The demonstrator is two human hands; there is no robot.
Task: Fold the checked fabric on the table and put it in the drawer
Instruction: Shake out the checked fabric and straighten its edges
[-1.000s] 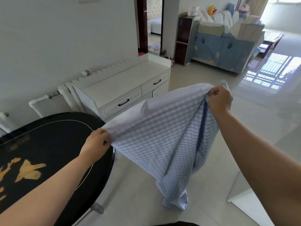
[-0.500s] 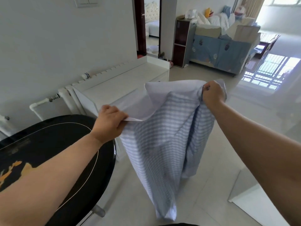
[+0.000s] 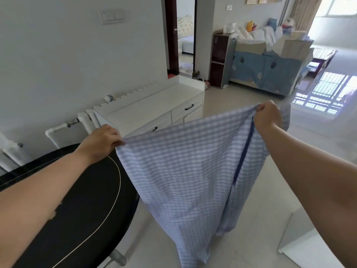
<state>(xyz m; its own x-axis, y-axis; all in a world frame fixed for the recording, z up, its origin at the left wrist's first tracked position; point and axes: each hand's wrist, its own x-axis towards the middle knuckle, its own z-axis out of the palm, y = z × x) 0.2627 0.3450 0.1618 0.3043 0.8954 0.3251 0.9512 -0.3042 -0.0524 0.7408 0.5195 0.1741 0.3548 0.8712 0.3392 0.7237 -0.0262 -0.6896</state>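
Head view. We find no brand, label or writing that we can read anywhere in it.

The checked fabric [image 3: 193, 167], pale blue and white, hangs in the air in front of us, off the table [image 3: 81, 200] and stretched between our two hands. Left hand [image 3: 101, 141]: fingers curled, pinching the fabric's upper left corner just above the black table's rounded edge. Right hand [image 3: 267, 118]: fist closed round a gathered bunch of the upper right edge, held higher and farther out than the left. The top edge runs taut from one grip to the other; the cloth drops below both hands in long folds, with a dark blue stripe [image 3: 243, 151] running down under the right fist. Its lowest part reaches toward the tiled floor [image 3: 251, 229] at the frame's bottom edge.

Beyond the fabric stands a white cabinet [image 3: 154, 105] against the wall, with two drawers [image 3: 188, 108], both shut, black handles; we cannot see inside. The left drawer's front is partly hidden by the cloth.
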